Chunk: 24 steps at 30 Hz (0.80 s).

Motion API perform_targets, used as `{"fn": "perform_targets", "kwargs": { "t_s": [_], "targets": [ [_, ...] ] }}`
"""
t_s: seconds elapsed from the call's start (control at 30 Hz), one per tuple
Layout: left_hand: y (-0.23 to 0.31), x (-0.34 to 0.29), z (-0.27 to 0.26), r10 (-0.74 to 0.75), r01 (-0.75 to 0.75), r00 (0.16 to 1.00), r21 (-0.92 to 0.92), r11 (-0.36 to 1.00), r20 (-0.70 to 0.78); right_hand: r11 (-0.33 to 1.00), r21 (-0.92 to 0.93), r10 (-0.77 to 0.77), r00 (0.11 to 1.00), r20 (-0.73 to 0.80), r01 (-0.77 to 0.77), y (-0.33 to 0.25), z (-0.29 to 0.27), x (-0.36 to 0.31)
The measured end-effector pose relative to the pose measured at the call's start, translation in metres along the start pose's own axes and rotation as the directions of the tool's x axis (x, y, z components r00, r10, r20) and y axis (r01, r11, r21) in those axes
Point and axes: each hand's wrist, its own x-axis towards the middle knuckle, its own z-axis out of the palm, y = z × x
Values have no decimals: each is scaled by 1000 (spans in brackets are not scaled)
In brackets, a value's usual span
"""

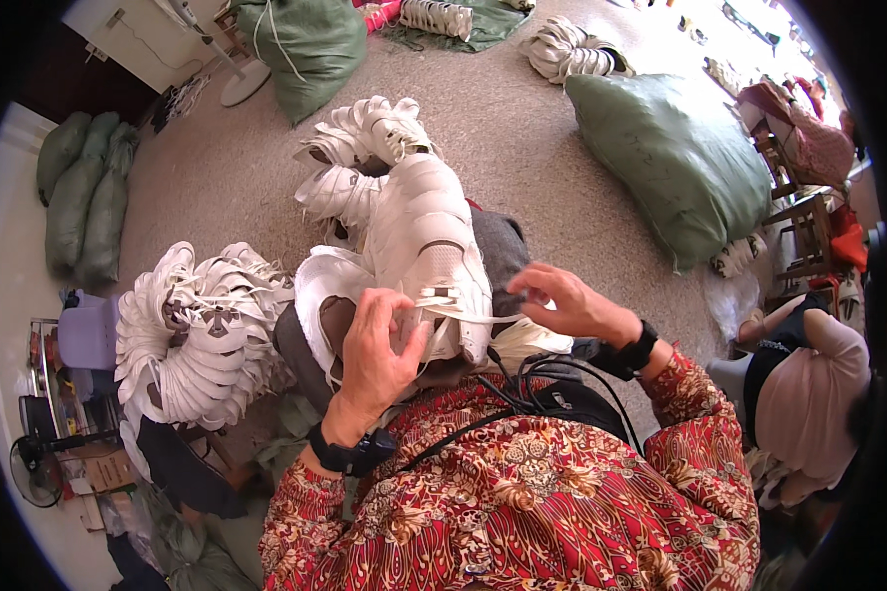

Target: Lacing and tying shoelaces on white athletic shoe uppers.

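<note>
A long row of nested white shoe uppers [419,212] lies across my lap, curving away at its far end. At its near end a white lace [478,317] stretches sideways to the right. My left hand [376,345] is bent beside the nearest upper, thumb and index finger apart, fingertips close to the lacing. My right hand [567,303] is closed in a pinch at the lace's right end. Under that hand a pale bundle of laces [527,343] rests against my lap. Left of my left hand, a loose white upper [320,295] shows its dark inside.
Another coil of nested uppers [207,335] stands at left. Green sacks [670,163] lie ahead at right, beside the left wall and at the far side. A black cable [522,389] crosses my waist. Another person [808,384] sits at right, near wooden chairs [803,231].
</note>
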Motion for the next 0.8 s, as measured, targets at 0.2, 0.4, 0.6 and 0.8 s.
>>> {"fn": "perform_targets", "kwargs": {
  "t_s": [0.2, 0.4, 0.6, 0.8],
  "targets": [
    [9, -5, 7, 248, -254, 967, 203, 946, 57, 962, -56, -274, 941, -200, 269, -47, 39, 32],
    [5, -3, 11, 261, -275, 961, 329, 904, 88, 991, -31, -134, 973, -188, 131, -44, 44, 44],
    [10, 8, -3, 203, -221, 971, 141, 965, 128, 997, 5, -71, 977, -199, 74, -39, 53, 33],
    [10, 10, -16, 206, -217, 945, 15, 976, 255, 983, -95, -171, 969, -178, 156, -39, 53, 32]
  ]
}}
